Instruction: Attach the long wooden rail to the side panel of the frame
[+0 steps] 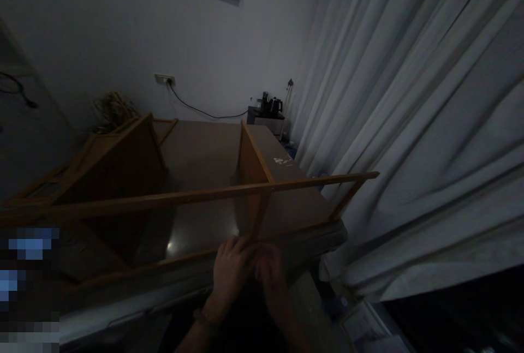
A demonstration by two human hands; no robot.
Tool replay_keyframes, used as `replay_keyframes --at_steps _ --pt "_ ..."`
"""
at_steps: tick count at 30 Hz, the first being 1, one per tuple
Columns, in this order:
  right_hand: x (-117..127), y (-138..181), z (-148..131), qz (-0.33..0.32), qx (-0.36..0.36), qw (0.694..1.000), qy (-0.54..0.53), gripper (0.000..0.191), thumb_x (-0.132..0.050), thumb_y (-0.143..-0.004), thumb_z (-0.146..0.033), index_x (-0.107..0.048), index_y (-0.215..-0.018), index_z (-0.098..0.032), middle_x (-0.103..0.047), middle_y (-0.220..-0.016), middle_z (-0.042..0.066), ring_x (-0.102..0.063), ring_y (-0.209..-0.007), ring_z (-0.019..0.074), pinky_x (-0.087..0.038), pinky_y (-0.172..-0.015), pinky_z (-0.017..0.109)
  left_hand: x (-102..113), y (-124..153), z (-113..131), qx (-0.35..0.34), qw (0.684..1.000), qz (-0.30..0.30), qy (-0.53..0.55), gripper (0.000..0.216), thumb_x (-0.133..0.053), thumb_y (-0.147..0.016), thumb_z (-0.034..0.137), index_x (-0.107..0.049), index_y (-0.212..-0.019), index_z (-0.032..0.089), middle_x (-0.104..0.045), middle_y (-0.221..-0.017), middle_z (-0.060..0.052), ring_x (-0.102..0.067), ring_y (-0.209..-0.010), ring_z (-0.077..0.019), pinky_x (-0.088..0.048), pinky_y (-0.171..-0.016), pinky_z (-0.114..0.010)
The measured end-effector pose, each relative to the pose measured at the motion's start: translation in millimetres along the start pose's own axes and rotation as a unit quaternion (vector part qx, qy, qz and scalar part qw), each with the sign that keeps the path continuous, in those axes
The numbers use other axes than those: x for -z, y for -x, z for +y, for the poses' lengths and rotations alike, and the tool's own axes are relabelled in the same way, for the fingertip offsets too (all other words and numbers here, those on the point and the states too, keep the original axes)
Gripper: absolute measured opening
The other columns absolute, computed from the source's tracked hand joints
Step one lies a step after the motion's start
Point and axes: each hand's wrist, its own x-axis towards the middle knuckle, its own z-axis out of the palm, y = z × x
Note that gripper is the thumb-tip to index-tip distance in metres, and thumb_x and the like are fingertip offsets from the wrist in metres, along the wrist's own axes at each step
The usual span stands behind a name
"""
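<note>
A wooden shelf frame (196, 196) lies on its side across a table-like surface (204, 145). At its near lower rail, where a short upright (261, 214) meets it, my two hands work close together. My left hand (229, 265) has its fingers bent over the rail beside the joint. Right next to it, my right hand (270, 268) is curled, with the fingers slightly blurred. Whatever lies between the fingertips is hidden by the hands and the dim light.
Small pale pieces (282, 161) lie on the surface at the right. A dark kettle (276, 106) stands on a black cabinet (266, 120) by the wall, with a cord to a socket (164, 79). Long curtains (393, 124) hang at the right. Dried stalks (114, 110) are behind the left end.
</note>
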Motion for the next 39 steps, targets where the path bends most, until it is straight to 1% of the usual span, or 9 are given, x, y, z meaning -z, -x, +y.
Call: replay_keyframes --at_steps 4,8,11,15,21,27,32,36,39 --pt "11.9 -2.6 9.9 0.001 0.041 0.999 0.030 0.026 -0.040 -0.100 -0.032 -0.055 -0.119 -0.021 -0.070 -0.105 0.008 -0.068 -0.091 0.0173 -0.056 -0.078 0.029 -0.6 0.2 -0.3 0.009 1.000 -0.002 -0.006 0.026 -0.072 -0.081 0.027 -0.071 -0.105 0.039 -0.070 -0.114 0.005 -0.058 -0.098 -0.0233 -0.041 -0.080 -0.036" --pt "23.4 -4.5 21.2 -0.014 0.090 0.994 0.065 0.024 -0.053 -0.094 -0.036 -0.063 -0.114 -0.027 -0.071 -0.106 0.007 -0.066 -0.100 0.0237 -0.051 -0.091 0.043 -1.8 0.2 -1.1 0.003 1.000 0.007 -0.015 0.029 -0.072 -0.081 0.025 -0.070 -0.107 0.040 -0.070 -0.114 0.005 -0.057 -0.100 -0.0232 -0.042 -0.080 -0.036" --pt "24.2 -4.6 21.7 -0.032 0.106 0.991 0.074 0.022 -0.052 -0.095 -0.031 -0.066 -0.112 -0.030 -0.073 -0.102 0.004 -0.067 -0.095 0.0228 -0.051 -0.091 0.043 -2.4 0.4 -1.8 0.004 1.000 0.008 -0.013 0.032 -0.072 -0.080 0.025 -0.069 -0.108 0.041 -0.070 -0.115 0.005 -0.058 -0.100 -0.0234 -0.043 -0.081 -0.036" --pt "13.1 -2.2 11.3 -0.026 0.091 0.994 0.058 0.024 -0.046 -0.097 -0.027 -0.065 -0.113 -0.028 -0.072 -0.106 0.005 -0.068 -0.096 0.0199 -0.054 -0.088 0.035 -3.5 0.9 -2.8 0.002 1.000 0.012 -0.015 0.034 -0.070 -0.081 0.022 -0.069 -0.111 0.040 -0.070 -0.114 0.004 -0.058 -0.099 -0.0224 -0.043 -0.080 -0.036" --pt "0.3 2.0 -4.2 -0.005 0.033 0.999 0.027 0.022 -0.039 -0.101 -0.025 -0.059 -0.110 -0.022 -0.073 -0.096 0.002 -0.071 -0.081 0.0127 -0.056 -0.069 0.020 -2.1 0.4 -2.2 0.003 1.000 0.006 -0.015 0.040 -0.069 -0.081 0.019 -0.067 -0.114 0.040 -0.070 -0.114 0.004 -0.057 -0.098 -0.0226 -0.042 -0.080 -0.036" --pt "13.3 -2.1 9.2 -0.034 0.098 0.992 0.068 0.018 -0.052 -0.096 -0.033 -0.062 -0.108 -0.025 -0.071 -0.100 0.004 -0.068 -0.092 0.0183 -0.056 -0.081 0.030 -1.2 0.9 -2.1 -0.001 1.000 0.007 -0.014 0.036 -0.068 -0.082 0.017 -0.069 -0.111 0.040 -0.070 -0.114 0.004 -0.057 -0.097 -0.0220 -0.042 -0.081 -0.035" --pt "19.8 -7.9 15.3 -0.064 0.156 0.979 0.115 0.019 -0.050 -0.097 -0.035 -0.067 -0.103 -0.030 -0.071 -0.097 0.003 -0.066 -0.092 0.0209 -0.053 -0.085 0.036 -3.2 1.8 -3.1 -0.001 1.000 0.013 -0.020 0.035 -0.067 -0.083 0.019 -0.069 -0.111 0.039 -0.069 -0.115 0.003 -0.057 -0.099 -0.0226 -0.042 -0.082 -0.036" --pt "16.1 -11.1 11.6 -0.067 0.162 0.976 0.131 0.021 -0.048 -0.098 -0.035 -0.069 -0.102 -0.030 -0.072 -0.092 0.003 -0.066 -0.088 0.0220 -0.050 -0.084 0.037 0.3 0.8 -1.7 -0.002 1.000 0.004 -0.011 0.041 -0.066 -0.081 0.011 -0.069 -0.110 0.039 -0.070 -0.115 0.003 -0.058 -0.098 -0.0230 -0.043 -0.081 -0.036" --pt "10.9 -11.7 8.3 -0.045 0.146 0.981 0.123 0.025 -0.044 -0.099 -0.031 -0.069 -0.102 -0.028 -0.073 -0.091 0.006 -0.067 -0.087 0.0223 -0.049 -0.084 0.038 1.3 0.3 -1.0 0.003 1.000 0.005 -0.010 0.043 -0.066 -0.080 0.012 -0.068 -0.113 0.040 -0.070 -0.115 0.004 -0.058 -0.098 -0.0232 -0.043 -0.082 -0.036"
